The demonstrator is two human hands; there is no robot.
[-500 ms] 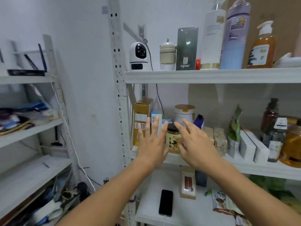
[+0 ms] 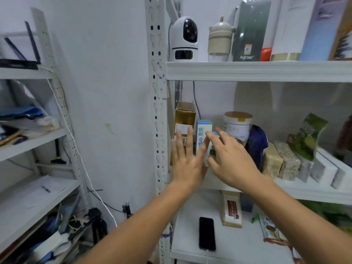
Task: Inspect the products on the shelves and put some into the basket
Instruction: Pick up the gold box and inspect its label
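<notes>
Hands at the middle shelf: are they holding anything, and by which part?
Nothing is clearly held. Both hands, left and right, reach with straight fingers toward the blue-and-white box; whether they touch it cannot be told.

— What's around you?
— You face a white wall (image 2: 106, 82), with a perforated white upright (image 2: 157, 103) before it.
— And at your left?
— You have white side shelving (image 2: 32, 140), evenly lit.

The scene was evenly and softly lit, fairly bright, with faint shadows under the white shelf (image 2: 266, 71). Wide-angle distortion bent uprights near the edges. Items at the far right and top looked smeared and blurred.
</notes>
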